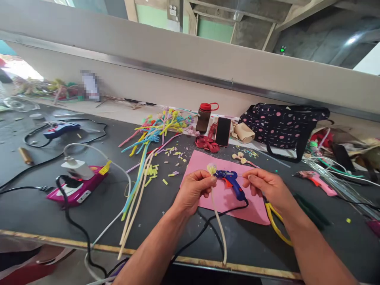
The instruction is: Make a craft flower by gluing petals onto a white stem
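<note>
My left hand [196, 186] pinches a small cream and pale purple flower head [211, 169] at the top of a long cream pipe-cleaner stem [220, 229], which hangs down to the table edge. Right beside it lies a blue hot glue gun [233, 184], its nozzle near the flower, over a sheet of pink paper [194, 162]. At the gun's rear, my right hand [263, 182] is closed, with thumb and fingertips around what looks like the end of a clear glue stick [240, 175]. The fingers partly hide that end.
Coloured pipe cleaners [160, 126] lie left of the paper, with cut yellow pieces [152, 171] nearby. Behind stand a bottle [203, 118], a phone [223, 132] and a patterned bag [282, 126]. A magenta power strip [80, 190], yellow-handled scissors [277, 223], a pink glue gun [319, 182] and cables flank the work area.
</note>
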The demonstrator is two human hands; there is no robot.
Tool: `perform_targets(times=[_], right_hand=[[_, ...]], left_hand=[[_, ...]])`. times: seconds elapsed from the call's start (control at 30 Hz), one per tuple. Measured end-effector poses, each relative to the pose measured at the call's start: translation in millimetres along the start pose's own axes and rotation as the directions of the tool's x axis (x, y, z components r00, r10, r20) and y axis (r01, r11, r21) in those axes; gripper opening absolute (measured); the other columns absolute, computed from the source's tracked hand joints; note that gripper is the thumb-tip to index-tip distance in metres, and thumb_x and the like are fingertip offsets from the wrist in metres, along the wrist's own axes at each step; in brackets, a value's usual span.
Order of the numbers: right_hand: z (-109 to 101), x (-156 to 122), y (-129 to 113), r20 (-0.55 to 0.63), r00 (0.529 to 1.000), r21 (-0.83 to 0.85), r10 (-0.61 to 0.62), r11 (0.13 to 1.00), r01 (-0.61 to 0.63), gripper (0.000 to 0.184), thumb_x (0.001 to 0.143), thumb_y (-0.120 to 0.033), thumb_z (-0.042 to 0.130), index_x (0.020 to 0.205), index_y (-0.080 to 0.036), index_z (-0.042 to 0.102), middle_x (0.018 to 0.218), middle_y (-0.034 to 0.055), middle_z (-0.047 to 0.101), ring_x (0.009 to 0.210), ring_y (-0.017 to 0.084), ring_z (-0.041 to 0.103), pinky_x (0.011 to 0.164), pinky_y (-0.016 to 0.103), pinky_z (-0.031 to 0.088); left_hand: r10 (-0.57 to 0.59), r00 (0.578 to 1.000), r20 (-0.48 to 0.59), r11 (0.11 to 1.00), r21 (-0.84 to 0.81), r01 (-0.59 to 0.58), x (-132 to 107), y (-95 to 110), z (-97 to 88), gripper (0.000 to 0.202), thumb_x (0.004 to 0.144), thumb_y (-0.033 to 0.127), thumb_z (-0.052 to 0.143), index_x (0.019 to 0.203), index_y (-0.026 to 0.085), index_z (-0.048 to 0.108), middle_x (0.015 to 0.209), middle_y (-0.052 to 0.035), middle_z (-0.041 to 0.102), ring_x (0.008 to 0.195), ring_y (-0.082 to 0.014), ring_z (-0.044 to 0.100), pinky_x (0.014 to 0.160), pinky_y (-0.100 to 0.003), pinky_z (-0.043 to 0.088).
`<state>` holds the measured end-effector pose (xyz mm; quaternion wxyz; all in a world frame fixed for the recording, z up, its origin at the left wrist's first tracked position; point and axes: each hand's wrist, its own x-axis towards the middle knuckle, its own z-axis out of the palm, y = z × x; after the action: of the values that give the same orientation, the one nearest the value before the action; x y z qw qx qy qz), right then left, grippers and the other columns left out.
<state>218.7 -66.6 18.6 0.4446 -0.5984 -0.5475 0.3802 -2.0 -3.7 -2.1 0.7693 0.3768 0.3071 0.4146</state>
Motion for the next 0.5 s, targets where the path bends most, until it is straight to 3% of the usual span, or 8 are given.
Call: perform_targets(times=[0.1,0.2,0.37,0.5], right_hand=[[-22,-8,15,-0.063,0.998,-0.165,0.03,0.986,-0.04,0.026,0.082,-0.04,0.055,0.092,-0.017,0.064,0.074,0.0036,0.064,0.054,0.012,0.051,0.048,0.024,0.036],[-27,-13,26,-0.071,0.997,-0.321,0.018,0.946,-0.04,0.024,0.082,-0.039,0.052,0.09,-0.019,0.064,0.074,0.0014,0.064,0.056,0.013,0.052,0.054,0.025,0.039],[-5,2,31,-0.014,0.999,-0.639,0.042,0.768,-0.041,0.028,0.081,-0.043,0.049,0.07,-0.022,0.063,0.06,-0.002,0.06,0.053,0.013,0.049,0.051,0.024,0.03],[13,27,37,-0.044,0.997,-0.664,0.065,0.744,-0.078,0.028,0.069,-0.045,0.061,0.056,-0.02,0.058,0.053,-0.0016,0.057,0.05,0.012,0.044,0.047,0.024,0.021]], left_hand=[[-0.017,1.0,0.009,0.999,-0.03,0.017,-1,0,1.4,0.023,0.061,0.024,0.074,0.059,0.014,0.054,0.053,0.0036,0.057,0.039,-0.002,0.042,0.039,-0.015,0.03],[-0.03,0.999,0.015,0.998,-0.06,0.031,-2,2,3.5,0.023,0.064,0.025,0.073,0.061,0.015,0.053,0.052,0.0045,0.056,0.036,-0.0019,0.04,0.037,-0.014,0.028],[-0.009,1.0,0.01,0.997,-0.072,0.009,-2,4,6.3,0.019,0.065,0.024,0.071,0.067,0.015,0.055,0.055,0.0039,0.057,0.037,-0.0026,0.042,0.036,-0.014,0.03],[-0.01,1.0,-0.021,0.995,-0.104,0.008,-1,5,4.7,0.019,0.065,0.024,0.071,0.07,0.014,0.056,0.057,0.0032,0.057,0.038,-0.0025,0.043,0.036,-0.014,0.03]])
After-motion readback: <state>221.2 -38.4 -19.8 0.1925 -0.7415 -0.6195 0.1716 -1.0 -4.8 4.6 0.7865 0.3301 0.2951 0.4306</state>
